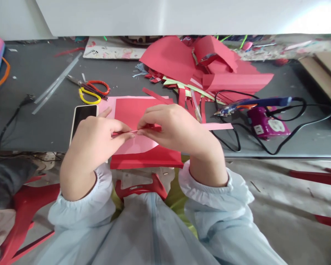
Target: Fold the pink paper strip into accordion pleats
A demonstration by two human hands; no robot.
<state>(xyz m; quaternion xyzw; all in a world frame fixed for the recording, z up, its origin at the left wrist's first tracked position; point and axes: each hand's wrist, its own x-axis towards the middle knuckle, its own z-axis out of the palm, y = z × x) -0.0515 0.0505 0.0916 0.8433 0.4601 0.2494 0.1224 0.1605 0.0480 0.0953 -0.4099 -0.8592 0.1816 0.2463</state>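
- Both hands are up over the near edge of the table (129, 79), meeting fingertip to fingertip above the paper, and here's the thing between them: a thin paper strip (134, 131), nearly edge-on to us.
- Left hand (98, 138): thumb and forefinger closed to a narrow pinch on the strip's left part, another finger poking out above.
- Right hand (172, 125): thumb and fingertips pressed close together on the same strip, just beside the left fingertips; the other fingers curl over.
- Out past the right wrist, a pink strip (219, 126) reaches rightward; whether it joins the pinched one, I can't tell, the hand covers the middle.
- Right below, a pink sheet (129, 147) and a red sheet (143, 161), the red one hanging past the table edge.
- A phone (84, 113) lies flat, partly hidden by the left hand, and behind it scissors (92, 91) with one orange and one yellow handle.
- Over at the back, a heap of red paper (171, 57), cut pieces spilling forward.
- And on the right, a blue pen-like tool (270, 102) beside a purple box (270, 127), black cord (300, 134) looping around.
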